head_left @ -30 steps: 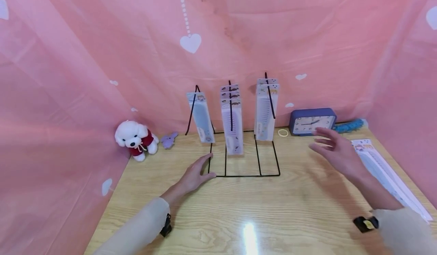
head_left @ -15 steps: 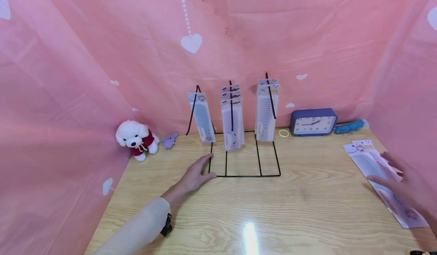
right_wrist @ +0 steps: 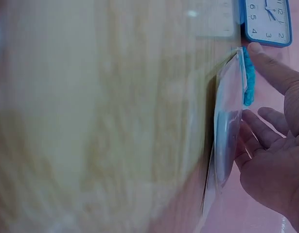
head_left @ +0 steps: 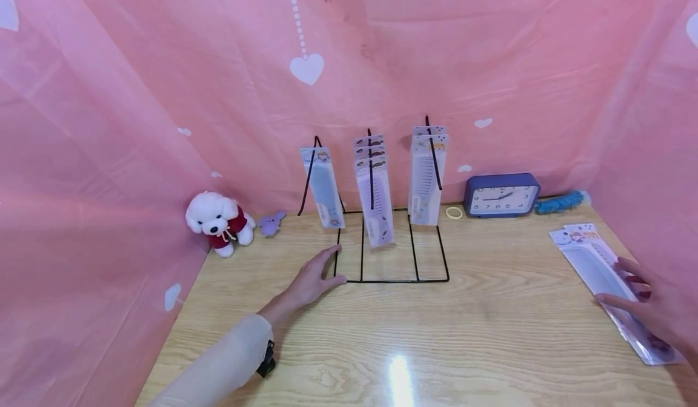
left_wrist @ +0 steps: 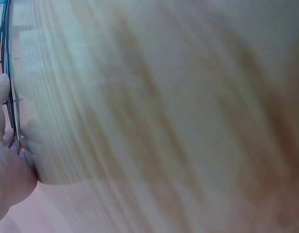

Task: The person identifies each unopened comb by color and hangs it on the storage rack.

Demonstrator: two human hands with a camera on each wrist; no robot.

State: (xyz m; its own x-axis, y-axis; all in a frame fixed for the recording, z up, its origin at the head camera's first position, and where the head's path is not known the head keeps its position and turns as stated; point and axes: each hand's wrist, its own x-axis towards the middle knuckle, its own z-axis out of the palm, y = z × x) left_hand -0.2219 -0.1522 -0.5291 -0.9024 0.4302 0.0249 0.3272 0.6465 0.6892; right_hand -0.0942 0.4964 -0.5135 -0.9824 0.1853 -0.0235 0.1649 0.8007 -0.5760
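My left hand (head_left: 312,278) rests on the wooden table at the left edge of a black wire rack (head_left: 392,281), thumb and fingers spread against its base. Packaged combs hang from the rack's hooks: a blue comb (head_left: 323,186) on the left, a few purple combs (head_left: 373,198) in the middle and pale combs (head_left: 424,177) on the right. At the far right, my right hand (head_left: 651,301) is over flat packaged combs (head_left: 591,268) lying overlapped on the table. In the right wrist view its fingertips are at the package (right_wrist: 227,131), not curled round it.
A blue clock (head_left: 501,195) stands at the back right, beside a fuzzy turquoise strip (head_left: 558,202). A pale ring (head_left: 454,212) lies near the rack. At the back left sit a white plush dog (head_left: 218,222) and a small purple toy (head_left: 270,223). Pink cloth (head_left: 349,43) encloses the table.
My right hand has moved right and toward me, from in front of the clock to the packaged combs, which have shifted apart. The middle hanging combs sway. My left hand stays put.
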